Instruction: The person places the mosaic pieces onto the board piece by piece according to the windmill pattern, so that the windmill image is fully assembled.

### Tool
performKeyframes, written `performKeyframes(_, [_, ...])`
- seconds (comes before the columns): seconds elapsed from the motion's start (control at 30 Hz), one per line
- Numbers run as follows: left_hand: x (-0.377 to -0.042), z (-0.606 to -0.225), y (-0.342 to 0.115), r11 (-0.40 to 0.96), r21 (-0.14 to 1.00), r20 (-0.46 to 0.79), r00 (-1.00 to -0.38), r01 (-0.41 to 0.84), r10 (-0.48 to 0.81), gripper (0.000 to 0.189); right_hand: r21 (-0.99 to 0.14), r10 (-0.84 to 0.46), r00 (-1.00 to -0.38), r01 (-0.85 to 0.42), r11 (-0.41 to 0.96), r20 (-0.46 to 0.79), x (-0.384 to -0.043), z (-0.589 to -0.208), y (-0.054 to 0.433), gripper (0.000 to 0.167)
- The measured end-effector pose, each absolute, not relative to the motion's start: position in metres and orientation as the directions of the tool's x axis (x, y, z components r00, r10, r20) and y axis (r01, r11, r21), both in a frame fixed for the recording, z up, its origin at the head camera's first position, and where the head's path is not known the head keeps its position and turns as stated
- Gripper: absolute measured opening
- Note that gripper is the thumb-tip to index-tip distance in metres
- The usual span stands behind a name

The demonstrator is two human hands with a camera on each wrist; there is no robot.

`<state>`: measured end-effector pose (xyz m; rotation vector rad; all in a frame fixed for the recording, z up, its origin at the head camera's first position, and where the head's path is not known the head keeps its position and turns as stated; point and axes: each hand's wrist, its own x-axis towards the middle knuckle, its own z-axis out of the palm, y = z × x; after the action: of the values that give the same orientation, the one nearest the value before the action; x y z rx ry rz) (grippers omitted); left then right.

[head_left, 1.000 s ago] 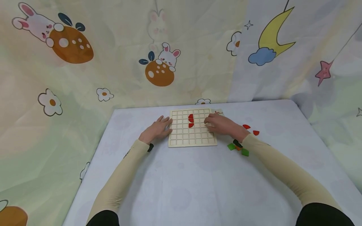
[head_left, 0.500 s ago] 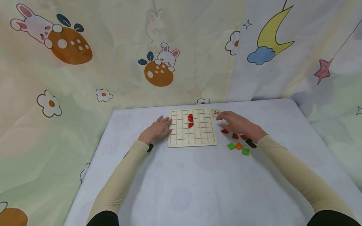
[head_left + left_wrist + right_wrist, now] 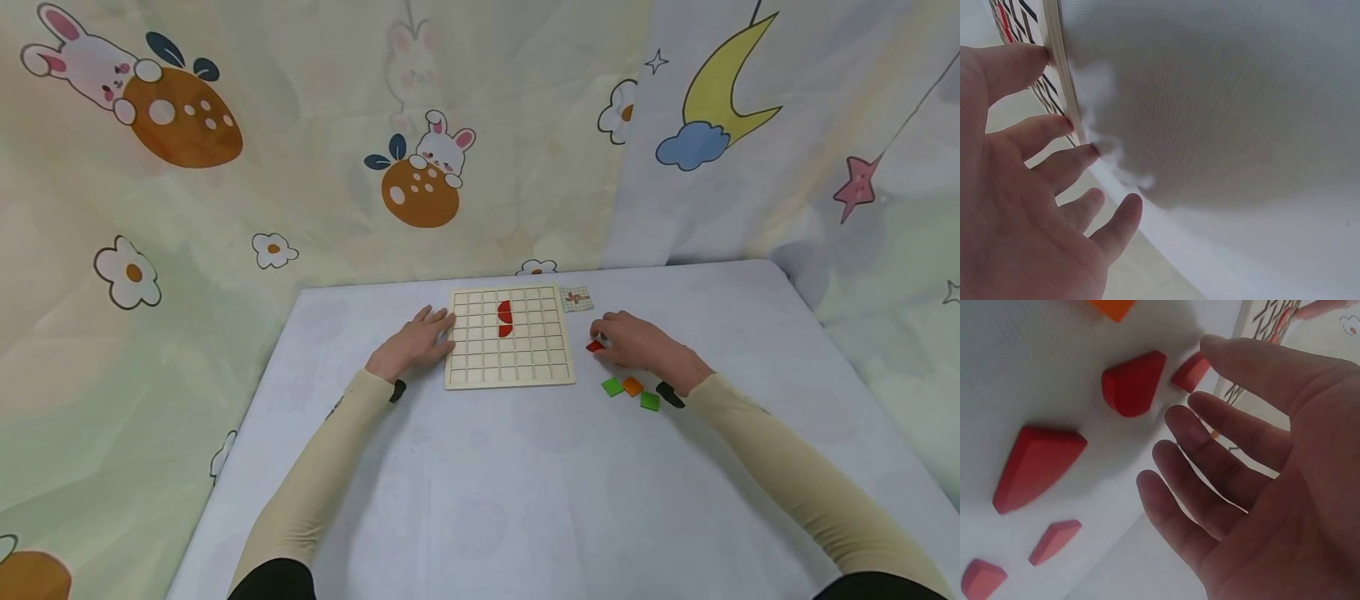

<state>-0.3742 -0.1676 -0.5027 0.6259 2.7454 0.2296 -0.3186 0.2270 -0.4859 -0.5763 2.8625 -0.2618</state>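
My left hand [image 3: 415,343] rests with spread fingers against the left edge of the pale wooden grid board [image 3: 536,377]. In the left wrist view, thumb and fingertips lie right at its rim [image 3: 1059,62]. Two red pieces [image 3: 505,313] with curved edges sit together in the grid's upper middle. Right of the board, my right hand [image 3: 637,343] pinches a small red wooden tile [image 3: 594,346] between thumb and index finger, low at the table. In the right wrist view this red tile [image 3: 1190,372] shows between the two fingertips, with the other fingers loosely extended.
More red tiles [image 3: 1134,383] lie beneath the right hand, hidden in the head view. Nearer the front are two green tiles [image 3: 650,402] and an orange tile [image 3: 633,387]. A small printed pattern card [image 3: 577,299] lies at the board's upper right corner. A patterned cloth [image 3: 315,200] hangs behind.
My right hand has gone from the board's right edge rightward, then down to the red tile, uncovering the pattern card. The left hand stays in place.
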Motion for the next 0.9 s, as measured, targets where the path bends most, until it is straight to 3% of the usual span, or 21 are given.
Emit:
performKeyframes(0.33, [-0.374,-0.501,-0.166,0.893,0.228,-0.270,-0.856,0.389,0.442,0.064,-0.213,-0.410,-0.901,-0.377,0.901,-0.141,-0.320,-0.493,0.226,0.014])
performKeyframes(0.67, [-0.375,-0.501,-0.167,0.896,0.222,-0.273,-0.858,0.385,0.436,0.064,-0.230,-0.363,-0.921,-0.326,0.917,-0.144,-0.320,-0.492,0.229,0.022])
performKeyframes(0.9, [-0.374,-0.502,-0.167,0.894,0.228,-0.275,-0.855,0.385,0.439,0.064,-0.287,-0.435,-0.878,-0.372,0.883,-0.200,-0.319,-0.484,0.239,0.030])
